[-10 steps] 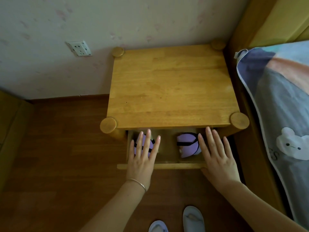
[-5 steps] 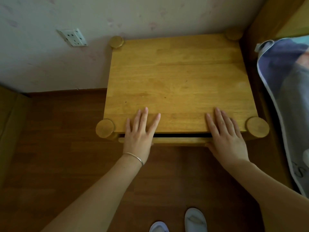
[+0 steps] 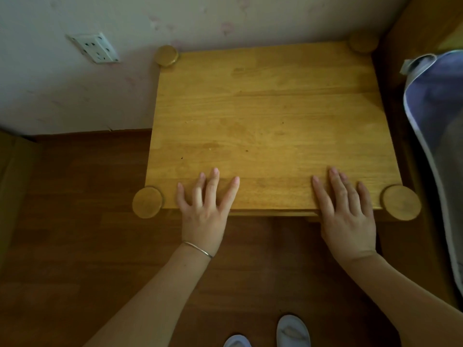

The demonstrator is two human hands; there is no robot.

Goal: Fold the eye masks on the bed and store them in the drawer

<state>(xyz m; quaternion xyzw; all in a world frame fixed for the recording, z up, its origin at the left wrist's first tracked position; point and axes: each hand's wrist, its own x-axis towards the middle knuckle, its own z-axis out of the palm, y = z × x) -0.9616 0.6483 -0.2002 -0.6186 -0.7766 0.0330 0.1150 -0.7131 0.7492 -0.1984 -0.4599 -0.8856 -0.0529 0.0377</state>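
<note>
**Both hands flat against a closed drawer front**

As we look down from head height, we see a wooden bedside table [image 3: 270, 121] standing against a pale wall, its top bare and each corner capped with a round wooden disc. Our left hand [image 3: 204, 216] reaches in from the lower left, fingers spread and flat, holding nothing; its fingertips overlap the front edge of the tabletop from our angle. A thin silver bracelet [image 3: 198, 249] circles that wrist. Our right hand [image 3: 348, 219] reaches in from the lower right in the same way, fingers straight and loosely together, empty as well. Between the two hands, just beneath the tabletop's front edge, a narrow strip of the drawer [image 3: 273, 213] shows; it sits pushed in, nearly flush with the table. We cannot tell whether the palms actually press on it. The eye masks are out of sight, so we cannot say from this view where they lie.

To the right, the edge of the bed [image 3: 433, 116] comes into view, covered by a blue-grey cloth with a white border. A white wall socket [image 3: 94, 48] sits on the wall to the left of the table. Dark wooden flooring surrounds the table, and the toes of two pale slippers [image 3: 292, 331] show at the bottom edge.
</note>
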